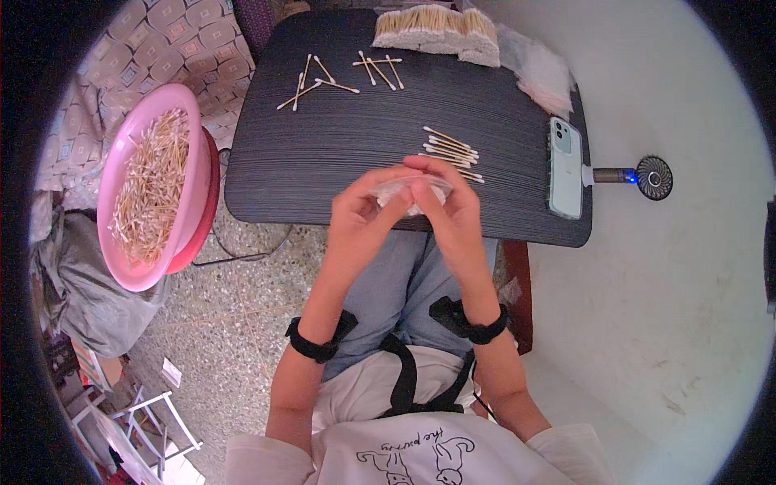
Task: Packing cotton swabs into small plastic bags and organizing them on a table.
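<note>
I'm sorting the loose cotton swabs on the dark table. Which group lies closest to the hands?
The tidy parallel group just beyond the right hand. The two other loose groups lie scattered and crossed near the table's far edge.

Swabs (451,151) lie on the table (323,153), phone (565,167) right, basin (149,186) probably beside it, left.

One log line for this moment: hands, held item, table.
left hand: grips clear bag | right hand: grips same bag | cotton swabs: loose on dark table | pink basin: full
</note>
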Motion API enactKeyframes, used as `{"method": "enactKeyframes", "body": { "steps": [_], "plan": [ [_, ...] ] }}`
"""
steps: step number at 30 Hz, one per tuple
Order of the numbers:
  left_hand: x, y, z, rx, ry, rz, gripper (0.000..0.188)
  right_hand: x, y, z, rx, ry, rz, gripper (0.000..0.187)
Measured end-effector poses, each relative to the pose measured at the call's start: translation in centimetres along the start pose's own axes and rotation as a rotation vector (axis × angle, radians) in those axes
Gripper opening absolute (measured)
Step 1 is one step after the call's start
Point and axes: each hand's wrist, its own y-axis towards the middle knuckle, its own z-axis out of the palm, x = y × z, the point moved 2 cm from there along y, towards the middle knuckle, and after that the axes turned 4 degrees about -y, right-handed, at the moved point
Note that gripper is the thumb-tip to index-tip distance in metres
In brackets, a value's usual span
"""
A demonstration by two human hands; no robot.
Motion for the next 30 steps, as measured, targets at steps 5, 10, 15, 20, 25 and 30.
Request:
{"method": "enactKeyframes", "body": {
  "steps": [5,10,15,20,25,30],
  "plan": [
    [0.6,0.2,0.1,-0.036,-0.030,-0.050,0.027,0.0,0.3,0.3,0.011,0.047,0.070,0.026],
    [1.1,0.3,0.1,-0.063,-0.072,-0.076,0.026,-0.5,0.3,-0.1,0.018,0.063,0.065,0.026],
    [0.8,0.4,0.1,-0.043,-0.074,-0.077,0.022,0.3,0.2,0.2,0.031,0.020,0.043,0.030],
    [0.4,0.4,0.2,-0.048,-0.082,-0.075,0.023,0.1,0.1,-0.1,-0.026,0.005,0.025,0.031],
    [0.0,0.3,0.0,-0.155,0.180,-0.099,0.020,0.5,-0.2,-1.0,-0.133,0.010,-0.021,0.020],
    [-1.3,0.1,0.7,-0.163,0.187,0.227,0.008,2.5,-1.1,-1.6,-0.207,-0.165,-0.174,0.007]
  ]
}}
